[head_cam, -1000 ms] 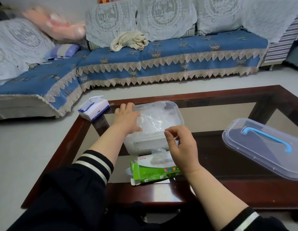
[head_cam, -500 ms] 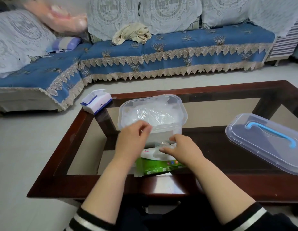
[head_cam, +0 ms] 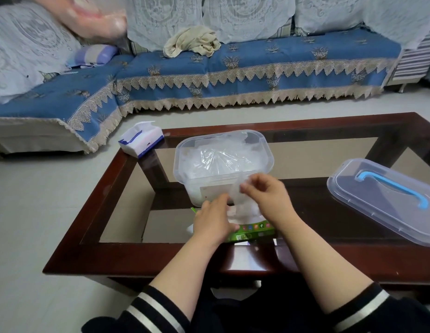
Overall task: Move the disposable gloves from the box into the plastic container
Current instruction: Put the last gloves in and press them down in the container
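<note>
A clear plastic container point(head_cam: 265, 162) stands open on the glass coffee table, with crumpled transparent gloves point(head_cam: 216, 159) piled inside. Just in front of it lies the green glove box point(head_cam: 253, 230), partly hidden by my hands. My right hand point(head_cam: 267, 197) pinches a thin clear glove point(head_cam: 240, 200) that stretches up out of the box, its top level with the container's near wall. My left hand point(head_cam: 212, 219) rests on the left part of the box, fingers curled against the glove's lower end.
The container's clear lid point(head_cam: 387, 200) with a blue handle lies at the table's right side. A white and blue tissue pack point(head_cam: 140, 140) sits on the far left corner. The table point(head_cam: 127, 255) has a dark wooden frame around glass. A blue sofa point(head_cam: 209, 75) stands behind.
My left hand came back from the container down to the box. My right hand pinched a glove at the box opening and has lifted it up out of the box.
</note>
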Demonstrator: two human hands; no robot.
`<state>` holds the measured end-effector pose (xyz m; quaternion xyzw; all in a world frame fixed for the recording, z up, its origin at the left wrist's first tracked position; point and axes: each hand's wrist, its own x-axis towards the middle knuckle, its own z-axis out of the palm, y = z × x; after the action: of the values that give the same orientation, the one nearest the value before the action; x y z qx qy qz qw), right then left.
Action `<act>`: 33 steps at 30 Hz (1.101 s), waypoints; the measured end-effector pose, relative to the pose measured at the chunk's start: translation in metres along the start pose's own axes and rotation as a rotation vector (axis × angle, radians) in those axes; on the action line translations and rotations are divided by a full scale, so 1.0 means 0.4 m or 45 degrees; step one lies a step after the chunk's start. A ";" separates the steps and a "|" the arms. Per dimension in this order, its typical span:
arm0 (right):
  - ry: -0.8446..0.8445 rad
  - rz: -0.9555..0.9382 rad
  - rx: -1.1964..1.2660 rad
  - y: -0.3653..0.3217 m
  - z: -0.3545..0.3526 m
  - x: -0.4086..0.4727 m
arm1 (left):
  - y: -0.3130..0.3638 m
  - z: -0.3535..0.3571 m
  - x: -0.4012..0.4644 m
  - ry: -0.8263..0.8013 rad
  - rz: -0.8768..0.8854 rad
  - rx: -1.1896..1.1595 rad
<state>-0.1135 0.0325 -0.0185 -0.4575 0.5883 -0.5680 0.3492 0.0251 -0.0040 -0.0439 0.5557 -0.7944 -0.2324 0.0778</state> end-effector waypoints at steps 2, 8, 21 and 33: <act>0.207 -0.168 0.341 -0.039 -0.002 -0.010 | -0.004 0.004 0.006 -0.012 0.022 0.007; 0.240 -0.163 0.634 -0.060 -0.016 -0.022 | -0.005 -0.026 0.004 0.222 0.067 -0.629; 0.164 -0.064 0.356 -0.025 -0.025 -0.002 | 0.170 -0.257 0.088 -0.174 0.531 -0.481; 0.795 -0.072 0.294 0.017 -0.099 0.031 | 0.050 -0.311 0.238 0.490 0.014 -0.389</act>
<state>-0.1556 0.0341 -0.0195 -0.2349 0.5855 -0.7533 0.1857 0.0202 -0.1212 0.0617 0.5673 -0.7236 -0.2392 0.3118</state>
